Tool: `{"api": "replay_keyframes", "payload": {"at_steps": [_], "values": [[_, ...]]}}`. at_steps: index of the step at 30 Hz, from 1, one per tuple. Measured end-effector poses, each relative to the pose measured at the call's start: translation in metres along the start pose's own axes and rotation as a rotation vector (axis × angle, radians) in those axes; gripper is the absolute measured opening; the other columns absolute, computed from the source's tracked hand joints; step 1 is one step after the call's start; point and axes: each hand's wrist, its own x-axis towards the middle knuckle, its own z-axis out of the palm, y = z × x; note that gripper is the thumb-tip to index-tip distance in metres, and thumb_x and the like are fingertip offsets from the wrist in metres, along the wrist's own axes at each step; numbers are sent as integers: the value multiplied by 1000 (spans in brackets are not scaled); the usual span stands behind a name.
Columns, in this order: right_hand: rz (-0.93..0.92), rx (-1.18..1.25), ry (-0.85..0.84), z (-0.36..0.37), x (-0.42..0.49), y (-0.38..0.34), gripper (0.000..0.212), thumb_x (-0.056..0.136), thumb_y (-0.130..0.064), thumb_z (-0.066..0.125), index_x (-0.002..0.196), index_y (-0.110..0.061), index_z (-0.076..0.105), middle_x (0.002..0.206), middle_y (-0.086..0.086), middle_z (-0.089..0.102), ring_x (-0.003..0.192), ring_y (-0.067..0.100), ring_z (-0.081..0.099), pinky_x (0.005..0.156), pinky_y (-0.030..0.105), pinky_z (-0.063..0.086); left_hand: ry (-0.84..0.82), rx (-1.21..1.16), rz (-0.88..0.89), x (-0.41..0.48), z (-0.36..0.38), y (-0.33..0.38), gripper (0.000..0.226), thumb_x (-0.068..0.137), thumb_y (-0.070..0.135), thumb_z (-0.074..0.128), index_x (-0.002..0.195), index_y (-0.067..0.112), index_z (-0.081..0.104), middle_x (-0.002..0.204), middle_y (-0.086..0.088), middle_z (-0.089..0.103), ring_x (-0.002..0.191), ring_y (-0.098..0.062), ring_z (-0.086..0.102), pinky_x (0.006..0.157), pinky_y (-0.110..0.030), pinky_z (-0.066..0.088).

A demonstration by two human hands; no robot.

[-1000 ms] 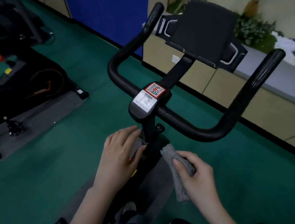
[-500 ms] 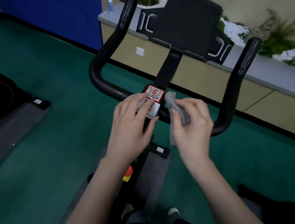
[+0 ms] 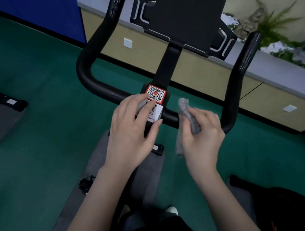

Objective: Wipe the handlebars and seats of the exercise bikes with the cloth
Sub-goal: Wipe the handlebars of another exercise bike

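Note:
The black U-shaped handlebar [image 3: 94, 80] of an exercise bike fills the middle of the view, with a dark console [image 3: 188, 12] above it. My left hand [image 3: 130, 134] rests with straight fingers on the centre clamp [image 3: 156, 95], which carries QR-code stickers. My right hand [image 3: 201, 136] grips a grey cloth [image 3: 186, 114] and holds it against the crossbar just right of the clamp. The cloth's lower end hangs down below the bar. The bike's seat is out of view.
Green floor surrounds a grey mat [image 3: 99, 162] under the bike. Another bike's base [image 3: 11, 104] stands at the left. A beige ledge with planter greenery [image 3: 272, 26] runs behind the handlebar, beside a blue panel [image 3: 45, 14]. My shoe [image 3: 171, 210] shows below.
Both hands rose from below the stem to the handlebar centre. The left hand came to rest on the sticker clamp, and the right hand brought the cloth onto the crossbar.

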Motion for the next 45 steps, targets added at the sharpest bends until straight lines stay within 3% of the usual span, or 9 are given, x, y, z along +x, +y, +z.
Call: {"api": "replay_keyframes", "payload": {"at_steps": [8, 12, 14, 17, 26, 32, 40, 42, 45], "values": [[54, -16, -267, 7, 33, -6, 20, 85, -11, 65, 104, -6, 72, 102, 8, 70, 98, 23, 62, 88, 19, 39, -3, -29, 20, 1, 3, -2, 41, 89, 21, 65, 126, 6, 59, 131, -10, 54, 123, -27, 46, 101, -39, 38], [185, -10, -341, -1, 48, 2, 15, 84, -16, 67, 95, -11, 75, 83, -6, 68, 84, 12, 63, 69, 1, 37, -3, -43, 4, 0, 4, -2, 41, 90, 22, 63, 127, 5, 58, 132, -10, 54, 125, -27, 45, 103, -39, 37], [256, 9, -430, 9, 60, 2, 11, 84, -18, 66, 90, -14, 75, 79, -5, 66, 76, 11, 61, 58, 4, 39, -4, -50, 1, -1, 4, -1, 41, 91, 22, 63, 128, 5, 58, 132, -10, 53, 125, -27, 44, 104, -39, 37], [284, 15, -549, 14, 71, 3, 7, 85, -19, 66, 81, -22, 71, 83, 0, 69, 82, 16, 63, 70, 20, 45, -8, -43, 5, -2, 4, -2, 41, 92, 23, 62, 129, 6, 57, 133, -9, 53, 126, -26, 44, 105, -38, 35], [407, 10, -870, 19, 96, 15, 15, 88, -19, 65, 73, -22, 65, 78, 2, 67, 73, 17, 62, 67, 26, 47, -18, -40, 14, -2, 4, -2, 42, 94, 25, 58, 131, 6, 55, 134, -9, 52, 128, -26, 42, 107, -37, 35], [340, -110, -1118, 3, 113, 30, 16, 92, -22, 62, 82, -11, 69, 94, 2, 66, 96, 17, 60, 95, 34, 45, -16, -35, 24, -2, 3, -3, 42, 94, 26, 58, 130, 5, 56, 132, -10, 53, 128, -27, 43, 105, -38, 37], [290, -14, -1057, 8, 105, 23, 16, 92, -16, 60, 77, -19, 63, 83, 4, 63, 82, 17, 57, 84, 33, 46, -5, 33, 60, 7, 2, 3, 36, 87, 21, 62, 119, 5, 62, 124, -11, 57, 121, -30, 49, 105, -40, 31], [254, -11, -893, -2, 93, 26, 12, 91, -18, 61, 80, -22, 62, 83, -1, 65, 82, 15, 59, 77, 27, 46, -54, 2, 139, 17, 2, 5, 35, 86, 20, 63, 117, 5, 63, 122, -10, 58, 119, -28, 50, 105, -38, 31], [67, -36, -441, -14, 51, 20, 5, 88, -11, 62, 89, -15, 65, 84, -4, 64, 83, 16, 57, 69, 17, 35, -139, -56, 200, 29, 5, 5, 28, 86, 18, 65, 110, 4, 66, 119, -10, 60, 118, -28, 51, 103, -39, 36]]}}
